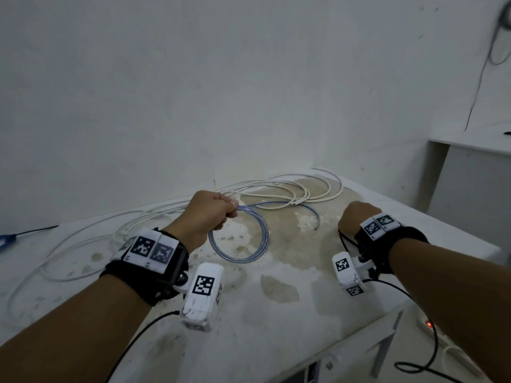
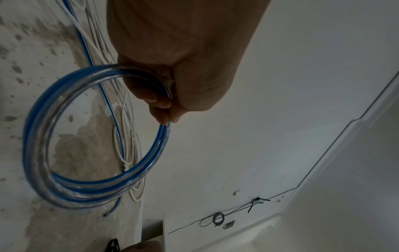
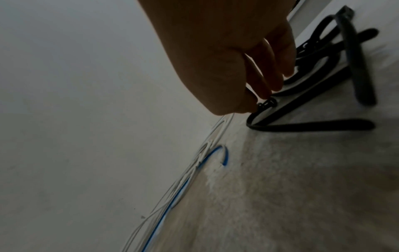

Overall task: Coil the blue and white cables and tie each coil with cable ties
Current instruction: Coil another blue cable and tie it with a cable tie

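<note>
One blue cable, one white cable, several black cable ties, two hands: left, right.

1. Table: white top, worn, with brown-grey stains and patches across its middle; it stands against a pale wall.
2. White cable: loose loops lying on the far part of the top, long runs trailing toward the left edge.
3. Blue cable: its free tail lies on the top just beside the white loops, end curving toward the near side; its coiled part is lifted.
4. Black cable ties: a small heap on the right part of the top.
5. Blue-handled tool: at the far left edge; kind unclear.
</note>
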Motion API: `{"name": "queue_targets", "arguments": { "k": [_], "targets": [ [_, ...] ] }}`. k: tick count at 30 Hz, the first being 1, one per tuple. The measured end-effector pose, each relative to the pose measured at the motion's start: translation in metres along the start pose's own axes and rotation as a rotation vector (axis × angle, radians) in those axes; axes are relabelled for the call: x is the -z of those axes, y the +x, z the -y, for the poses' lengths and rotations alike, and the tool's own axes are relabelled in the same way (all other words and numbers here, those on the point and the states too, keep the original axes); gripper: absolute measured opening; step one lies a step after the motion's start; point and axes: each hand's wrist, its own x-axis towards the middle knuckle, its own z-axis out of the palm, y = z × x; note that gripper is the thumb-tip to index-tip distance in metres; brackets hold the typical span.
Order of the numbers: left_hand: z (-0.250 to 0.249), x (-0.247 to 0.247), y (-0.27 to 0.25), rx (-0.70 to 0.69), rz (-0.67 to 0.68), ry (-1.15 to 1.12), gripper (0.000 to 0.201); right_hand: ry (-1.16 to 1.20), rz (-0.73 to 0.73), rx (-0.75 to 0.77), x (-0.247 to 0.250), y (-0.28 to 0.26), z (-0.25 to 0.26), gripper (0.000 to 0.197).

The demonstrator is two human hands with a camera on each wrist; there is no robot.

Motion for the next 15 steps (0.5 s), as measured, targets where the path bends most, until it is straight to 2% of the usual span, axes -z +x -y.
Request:
{"name": "queue_targets", "arguments": {
  "k": [3,8,13,15],
  "targets": [
    [0.001,-0.002,0.000,0.003,0.009,0.011,0.012,-0.006,0.043,0.001,-0.003,0.004,-0.002,0.030],
    [0.001,0.001,0.000,0.002,0.009,0.017,0.016,-0.193,0.012,0.095,-0.007,-0.004,-0.003,0.018],
    [0.003,0.005,0.001,-0.003,0.012,0.005,0.017,-0.042,-0.128,0.070,0.018,-0.007,0.021,0.023],
    [0.002,0.004,0.000,-0.011,0.022,-0.001,0.014,0.043,-0.139,0.059,0.029,-0.007,0.036,0.023]
  ]
}}
